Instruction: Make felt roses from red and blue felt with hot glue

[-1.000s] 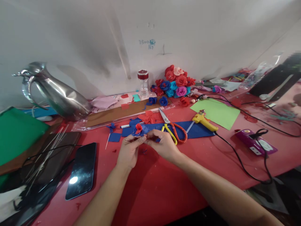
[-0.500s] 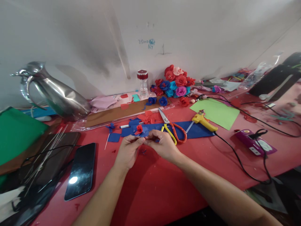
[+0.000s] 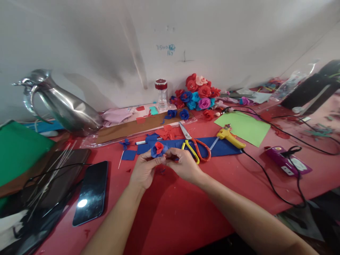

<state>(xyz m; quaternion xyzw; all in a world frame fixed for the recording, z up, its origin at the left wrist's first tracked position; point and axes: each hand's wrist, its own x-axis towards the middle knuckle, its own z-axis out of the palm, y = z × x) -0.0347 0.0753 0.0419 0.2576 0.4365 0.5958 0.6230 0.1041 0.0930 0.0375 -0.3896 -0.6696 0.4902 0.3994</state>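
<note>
Between my two hands is a small paper flower (image 3: pixel 157 149) with a red centre and blue petals. My left hand (image 3: pixel 145 170) is closed on its lower left side, thumb pointing right. The fingers of my right hand (image 3: pixel 183 163) pinch at the flower's right edge, close to the left fingertips. Scissors (image 3: pixel 195 143) with red and yellow handles lie just behind my right hand, on a blue paper strip (image 3: pixel 230 147). A yellow glue gun (image 3: pixel 228 137) rests on that strip. Blue paper squares (image 3: pixel 129 155) lie left of the flower.
A steel jug (image 3: pixel 66 102) and a phone (image 3: pixel 91 193) are on the left. Finished paper flowers (image 3: pixel 199 92) and a glass bottle (image 3: pixel 162 95) stand by the wall. Green paper (image 3: pixel 243 127) and a purple power strip (image 3: pixel 288 161) with black cables lie at right.
The flower has been tipped up and turned in my fingers, so its red centre and blue petals show more fully. Both hands have stayed in nearly the same place.
</note>
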